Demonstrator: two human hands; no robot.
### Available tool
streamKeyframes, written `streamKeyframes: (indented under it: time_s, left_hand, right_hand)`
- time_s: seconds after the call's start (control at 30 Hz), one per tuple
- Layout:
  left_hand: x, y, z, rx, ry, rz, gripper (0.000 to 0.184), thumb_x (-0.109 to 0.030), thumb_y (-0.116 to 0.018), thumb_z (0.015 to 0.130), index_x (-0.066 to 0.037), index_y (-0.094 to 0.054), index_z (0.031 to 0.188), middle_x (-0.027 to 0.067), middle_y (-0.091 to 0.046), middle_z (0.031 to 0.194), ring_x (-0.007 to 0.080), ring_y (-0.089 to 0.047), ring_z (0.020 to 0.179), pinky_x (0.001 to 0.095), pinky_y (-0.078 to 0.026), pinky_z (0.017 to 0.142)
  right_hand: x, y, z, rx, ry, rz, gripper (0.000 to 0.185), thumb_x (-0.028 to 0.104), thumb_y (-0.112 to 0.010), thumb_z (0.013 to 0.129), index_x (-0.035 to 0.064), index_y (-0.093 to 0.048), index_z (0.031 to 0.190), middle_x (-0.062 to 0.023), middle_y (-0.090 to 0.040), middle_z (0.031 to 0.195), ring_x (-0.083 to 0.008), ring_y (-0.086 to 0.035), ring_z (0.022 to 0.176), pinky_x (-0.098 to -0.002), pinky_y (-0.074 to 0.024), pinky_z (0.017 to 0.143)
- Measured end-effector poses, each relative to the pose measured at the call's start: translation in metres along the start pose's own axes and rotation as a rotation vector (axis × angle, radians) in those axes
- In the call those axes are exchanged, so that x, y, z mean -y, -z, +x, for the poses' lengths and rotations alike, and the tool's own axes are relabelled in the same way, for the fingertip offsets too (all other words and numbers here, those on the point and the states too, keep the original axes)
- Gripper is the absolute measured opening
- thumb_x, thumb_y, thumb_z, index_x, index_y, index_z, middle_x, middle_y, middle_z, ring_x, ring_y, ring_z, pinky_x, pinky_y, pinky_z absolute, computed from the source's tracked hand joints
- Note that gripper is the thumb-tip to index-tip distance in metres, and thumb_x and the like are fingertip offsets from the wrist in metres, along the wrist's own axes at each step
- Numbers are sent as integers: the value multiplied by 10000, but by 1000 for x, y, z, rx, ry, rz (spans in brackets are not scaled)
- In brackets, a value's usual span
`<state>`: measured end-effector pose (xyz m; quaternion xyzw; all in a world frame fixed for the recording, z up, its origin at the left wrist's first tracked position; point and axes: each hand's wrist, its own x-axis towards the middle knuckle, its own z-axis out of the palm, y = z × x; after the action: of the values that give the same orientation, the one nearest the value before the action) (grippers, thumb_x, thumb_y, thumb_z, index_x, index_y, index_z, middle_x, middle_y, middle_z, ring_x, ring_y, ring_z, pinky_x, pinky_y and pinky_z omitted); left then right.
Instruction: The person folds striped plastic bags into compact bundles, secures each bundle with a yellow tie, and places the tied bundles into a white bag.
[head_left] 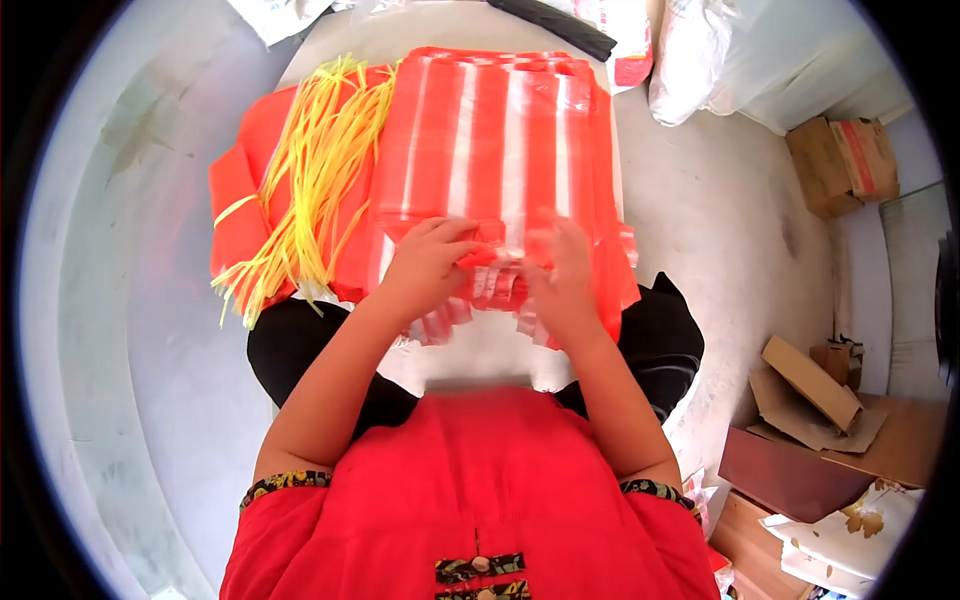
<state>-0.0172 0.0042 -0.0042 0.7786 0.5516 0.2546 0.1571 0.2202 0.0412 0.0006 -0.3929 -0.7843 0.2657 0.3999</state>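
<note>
A thick stack of red and clear striped plastic bags (490, 140) lies in front of me. My left hand (430, 265) is at the stack's near edge, fingers bent together on the red plastic of the top layer. Close by on its right, my right hand (562, 270) is at the same edge, its fingers smeared by motion. Between the hands the gathered ends of the bags (495, 288) hang in folds. Left of the stack, a bundle of yellow ties (318, 180) lies across folded red material (262, 130).
A black bar (555, 28) and white plastic packages (690, 60) are beyond the stack. On the right stand a cardboard box (843, 165) and open cartons (810, 400). My black-clad knees are on both sides of the near edge.
</note>
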Motion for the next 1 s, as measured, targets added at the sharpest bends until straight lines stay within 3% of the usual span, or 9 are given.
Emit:
streamKeyframes:
  time_s: [0.1,0.2,0.43,0.53,0.6,0.7,0.83,1.0]
  left_hand:
    - [9,-5,1,-39,79,-221,309,-81,-679,964,-63,-700,1272,110,-646,1384,337,-559,1290,430,-454,1102]
    - [12,-3,5,-34,227,-480,281,-139,-618,1030,-9,-685,1270,138,-677,1281,331,-579,1237,414,-460,1068]
    - [9,5,5,24,394,-750,281,-165,-596,1063,-8,-668,1284,135,-673,1238,300,-592,1192,385,-445,1066]
    - [23,-4,1,50,320,-716,297,-198,-563,1104,-12,-616,1330,59,-649,1242,175,-592,1214,317,-451,1063]
    - [24,-6,-1,12,239,-571,274,-161,-583,1081,-21,-637,1310,79,-653,1284,217,-582,1254,343,-443,1086]
    - [16,-5,-3,-11,86,-314,270,-101,-634,1012,-38,-674,1272,103,-640,1370,291,-560,1301,396,-433,1114]
    - [-1,0,-8,-13,-20,-63,345,-24,-695,880,-95,-726,1216,101,-610,1453,359,-543,1313,458,-440,1120]
    - [-5,-6,-13,-63,-76,48,444,23,-715,796,-161,-726,1201,83,-623,1440,363,-560,1291,468,-485,1075]
  right_hand:
    - [-24,30,-1,-242,-370,427,359,126,-538,1063,36,-514,1409,-135,-538,1483,-249,-494,1383,-381,-419,1148]
    - [-44,49,-5,-199,-463,383,419,186,-447,1111,9,-445,1490,-146,-524,1493,-217,-502,1372,-373,-407,1160]
    - [-47,48,7,-84,-601,412,522,224,-504,1098,35,-373,1566,-140,-521,1501,-220,-522,1358,-357,-388,1166]
    - [-32,45,19,-107,-585,360,553,205,-536,1079,50,-360,1581,-124,-507,1517,-221,-531,1353,-347,-403,1150]
    - [-19,46,23,-92,-688,496,576,167,-565,1056,59,-362,1584,-119,-484,1541,-223,-526,1364,-339,-428,1126]
    - [-39,36,-12,-4,-622,273,657,88,-626,990,43,-350,1584,-145,-416,1592,-234,-523,1376,-338,-473,1087]
    - [-29,35,-72,-10,-466,303,748,94,-744,864,4,-407,1526,-189,-428,1535,-292,-458,1414,-405,-431,1139]
    - [-13,53,-99,2,-470,239,732,60,-750,850,12,-431,1507,-168,-390,1581,-292,-451,1432,-403,-436,1130]
